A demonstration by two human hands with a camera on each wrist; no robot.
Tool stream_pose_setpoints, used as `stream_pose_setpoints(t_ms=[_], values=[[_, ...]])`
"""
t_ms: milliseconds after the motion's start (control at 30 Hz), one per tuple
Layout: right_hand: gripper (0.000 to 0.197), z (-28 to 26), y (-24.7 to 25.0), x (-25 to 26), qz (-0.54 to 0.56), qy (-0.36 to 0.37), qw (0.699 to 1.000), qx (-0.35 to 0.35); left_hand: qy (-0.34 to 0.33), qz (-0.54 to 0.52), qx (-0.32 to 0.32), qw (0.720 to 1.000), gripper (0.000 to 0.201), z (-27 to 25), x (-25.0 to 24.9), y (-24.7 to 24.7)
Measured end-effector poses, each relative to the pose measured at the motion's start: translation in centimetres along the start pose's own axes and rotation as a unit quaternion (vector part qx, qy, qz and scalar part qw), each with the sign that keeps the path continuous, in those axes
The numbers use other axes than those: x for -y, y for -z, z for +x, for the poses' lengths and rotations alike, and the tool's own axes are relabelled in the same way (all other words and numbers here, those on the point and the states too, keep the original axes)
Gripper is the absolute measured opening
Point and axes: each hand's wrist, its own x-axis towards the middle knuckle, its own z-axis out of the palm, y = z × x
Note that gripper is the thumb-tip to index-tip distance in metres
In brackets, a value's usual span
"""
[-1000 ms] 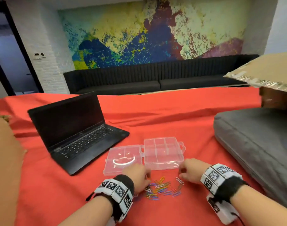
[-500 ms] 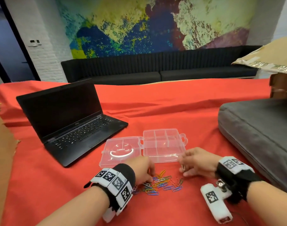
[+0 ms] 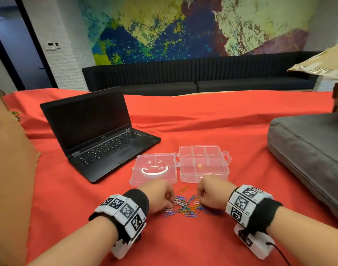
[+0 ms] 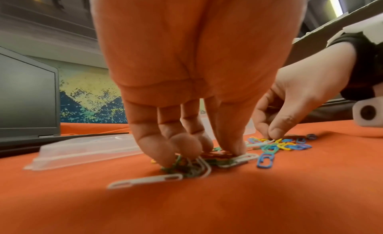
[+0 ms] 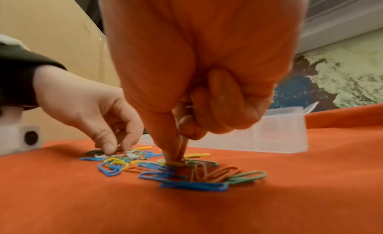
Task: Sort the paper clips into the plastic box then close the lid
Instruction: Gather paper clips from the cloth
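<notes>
A heap of coloured paper clips (image 3: 185,208) lies on the red cloth between my hands, and one orange clip (image 3: 184,189) lies apart just beyond it. The clear plastic box (image 3: 202,176) stands behind the heap with its lid (image 3: 154,169) folded flat to the left. A small orange glint shows in one front compartment. My left hand (image 3: 171,204) reaches down and pinches white clips (image 4: 234,159) at the heap's left edge. My right hand (image 3: 200,200) pinches a yellow clip (image 5: 175,164) with thumb and forefinger, the other fingers curled in.
An open black laptop (image 3: 99,135) stands at the left behind the lid. A grey cushion (image 3: 308,150) fills the right side. Cardboard (image 3: 8,150) rises at the far left, and a cardboard box flap (image 3: 327,68) juts in at the upper right.
My right hand has come back from the box's front edge to the heap and now pinches at a clip. The left hand has stayed on the heap's left side.
</notes>
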Motion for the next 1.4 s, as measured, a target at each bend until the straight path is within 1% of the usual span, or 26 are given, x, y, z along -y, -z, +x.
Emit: stream_pose_setpoints(t_ms=[67, 167, 267, 333, 433, 500, 567, 600, 633, 667, 700, 733, 767, 800, 833, 933, 1000, 1033, 1067, 1133, 1167, 1200, 1233, 1300, 1367, 1400], values=[[0.023, -0.2, 0.4, -0.1, -0.005, -0.010, 1.000, -0.006, 0.000, 0.009, -0.001, 1.000, 0.010, -0.1, 0.2, 0.0], [0.019, -0.6, 0.8, -0.2, 0.028, -0.005, 1.000, -0.007, 0.002, 0.016, -0.015, 1.000, 0.013, 0.0, 0.1, 0.1], [0.018, -0.5, 0.8, 0.2, 0.017, 0.013, 1.000, 0.015, -0.009, 0.014, -0.017, 1.000, 0.018, 0.4, -0.6, 0.1], [0.017, -0.4, 0.7, 0.4, -0.002, 0.000, 1.000, 0.031, -0.013, 0.030, -0.018, 0.999, 0.017, 0.7, -0.9, -0.1], [0.015, -0.4, 0.5, 0.1, 0.005, -0.004, 0.999, 0.045, -0.010, 0.036, -0.018, 0.999, 0.015, 0.8, -1.0, -0.3], [0.011, -0.5, 0.7, -0.2, 0.038, -0.003, 0.998, 0.044, -0.008, 0.011, -0.021, 1.000, 0.012, 0.8, -0.7, -0.2], [0.016, -0.5, 0.8, -0.6, 0.129, -0.019, 0.990, 0.048, -0.010, -0.063, -0.036, 0.997, 0.008, 0.6, -0.5, 0.1], [0.019, -0.5, 0.8, -0.7, 0.195, -0.036, 0.979, 0.052, -0.013, -0.108, -0.047, 0.993, 0.009, 0.5, -0.4, 0.2], [0.020, -0.6, 0.8, -0.8, 0.276, -0.061, 0.958, 0.056, -0.015, -0.155, -0.054, 0.986, 0.013, 0.4, -0.3, 0.3], [0.019, -0.7, 0.8, -0.9, 0.372, -0.091, 0.922, 0.056, -0.015, -0.205, -0.056, 0.977, 0.016, 0.2, -0.2, 0.4], [0.019, -0.8, 0.7, -1.0, 0.471, -0.124, 0.872, 0.058, -0.012, -0.259, -0.054, 0.964, 0.019, 0.0, -0.1, 0.5], [0.019, -0.9, 0.7, -1.2, 0.556, -0.157, 0.814, 0.062, -0.008, -0.310, -0.051, 0.950, 0.021, -0.2, 0.0, 0.5], [0.019, -0.9, 0.8, -1.4, 0.614, -0.184, 0.764, 0.069, -0.005, -0.351, -0.050, 0.935, 0.020, -0.4, 0.2, 0.4], [0.018, -1.0, 0.9, -1.5, 0.644, -0.204, 0.734, 0.072, -0.004, -0.379, -0.049, 0.924, 0.018, -0.6, 0.4, 0.4], [0.017, -1.1, 1.0, -1.6, 0.651, -0.218, 0.723, 0.075, -0.006, -0.397, -0.046, 0.917, 0.016, -0.8, 0.5, 0.3], [0.013, -1.1, 0.8, -1.5, 0.639, -0.243, 0.726, 0.071, -0.007, -0.411, -0.028, 0.911, 0.017, -1.4, 1.0, 0.3], [0.012, -0.9, 0.6, -1.3, 0.652, -0.250, 0.713, 0.071, 0.002, -0.433, -0.015, 0.901, 0.021, -1.8, 1.3, 0.4], [0.012, -0.9, 0.7, -1.2, 0.669, -0.249, 0.696, 0.075, 0.009, -0.458, -0.010, 0.889, 0.025, -1.9, 1.6, 0.5], [0.010, -0.8, 0.7, -1.2, 0.693, -0.249, 0.672, 0.081, 0.018, -0.491, -0.008, 0.871, 0.028, -2.0, 1.8, 0.5], [0.010, -0.6, 0.8, -0.9, 0.738, -0.245, 0.622, 0.089, 0.035, -0.568, -0.014, 0.822, 0.031, -2.3, 2.2, 0.4], [0.011, -0.5, 0.8, -0.8, 0.753, -0.243, 0.605, 0.090, 0.040, -0.601, -0.016, 0.798, 0.031, -2.5, 2.4, 0.4], [0.012, -0.3, 0.8, -0.6, 0.760, -0.240, 0.597, 0.091, 0.043, -0.629, -0.013, 0.776, 0.031, -2.7, 2.5, 0.3], [0.013, -0.2, 0.9, -0.3, 0.759, -0.238, 0.599, 0.095, 0.044, -0.652, -0.007, 0.757, 0.030, -2.9, 2.7, 0.2], [0.017, 0.2, 0.8, 0.3, 0.739, -0.235, 0.622, 0.109, 0.047, -0.680, 0.005, 0.732, 0.028, -3.3, 2.9, 0.1], [0.026, 0.6, 0.6, 0.9, 0.713, -0.230, 0.650, 0.127, 0.055, -0.691, 0.010, 0.721, 0.027, -3.5, 3.0, 0.2], [0.030, 0.8, 0.6, 1.1, 0.706, -0.227, 0.657, 0.134, 0.059, -0.692, 0.010, 0.719, 0.026, -3.5, 3.0, 0.2]])
